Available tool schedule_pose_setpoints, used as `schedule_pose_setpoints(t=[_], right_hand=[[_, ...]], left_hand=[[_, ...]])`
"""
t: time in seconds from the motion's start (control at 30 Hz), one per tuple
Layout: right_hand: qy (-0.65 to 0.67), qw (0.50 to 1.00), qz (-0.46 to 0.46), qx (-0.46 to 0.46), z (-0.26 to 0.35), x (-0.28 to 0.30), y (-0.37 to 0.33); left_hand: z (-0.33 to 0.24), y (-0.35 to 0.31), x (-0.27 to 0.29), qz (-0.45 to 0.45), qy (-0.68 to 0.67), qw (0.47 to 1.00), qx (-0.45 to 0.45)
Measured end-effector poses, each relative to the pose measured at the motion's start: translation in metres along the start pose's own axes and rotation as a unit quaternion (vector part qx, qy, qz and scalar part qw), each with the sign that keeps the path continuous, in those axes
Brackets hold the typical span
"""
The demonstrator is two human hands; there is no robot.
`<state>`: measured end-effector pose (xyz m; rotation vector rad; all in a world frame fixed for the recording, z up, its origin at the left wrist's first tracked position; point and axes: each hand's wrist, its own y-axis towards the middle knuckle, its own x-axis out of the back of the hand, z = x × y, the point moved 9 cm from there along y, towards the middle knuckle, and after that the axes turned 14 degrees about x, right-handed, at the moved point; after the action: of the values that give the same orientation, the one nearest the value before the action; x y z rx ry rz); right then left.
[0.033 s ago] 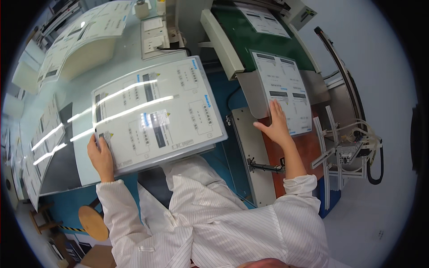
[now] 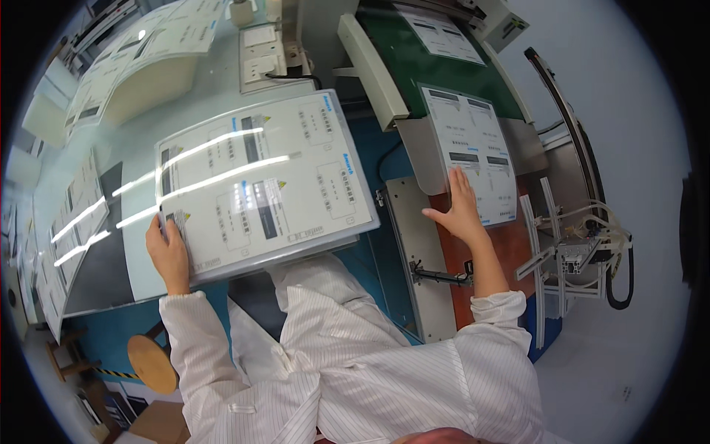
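A thick stack of glossy printed sheets [image 2: 299, 192] lies tilted at the table's front edge, partly overhanging it. My left hand [image 2: 168, 255] grips the left edge of the stack, thumb on top and the other fingers partly hidden at the side. On the right, another printed sheet [image 2: 481, 174] lies lengthwise across a metal plate and a red-brown surface. My right hand [image 2: 464, 211] rests on this sheet's left side near its lower end, fingers stretched out flat and thumb spread away.
Behind the right-hand sheet runs a green conveyor belt [image 2: 403, 74] carrying a further sheet [image 2: 442, 37]. A metal frame with hoses [image 2: 577, 248] stands at the right. More printed sheets [image 2: 78, 207] lie at the table's left, and a round wooden stool [image 2: 151, 364] stands below.
Almost nothing differs. The table and the stack sit slightly farther right in the picture, and both hands keep their places on the sheets.
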<state>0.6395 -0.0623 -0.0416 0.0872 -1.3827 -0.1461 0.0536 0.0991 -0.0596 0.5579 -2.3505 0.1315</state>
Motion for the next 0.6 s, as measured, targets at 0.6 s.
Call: schedule_pose_setpoints(t=[0.6], right_hand=[[0.172, 0.898, -0.162, 0.372, 0.252, 0.059, 0.019]], left_hand=[[-0.041, -0.035, 0.06, -0.123, -0.172, 0.97, -0.122]])
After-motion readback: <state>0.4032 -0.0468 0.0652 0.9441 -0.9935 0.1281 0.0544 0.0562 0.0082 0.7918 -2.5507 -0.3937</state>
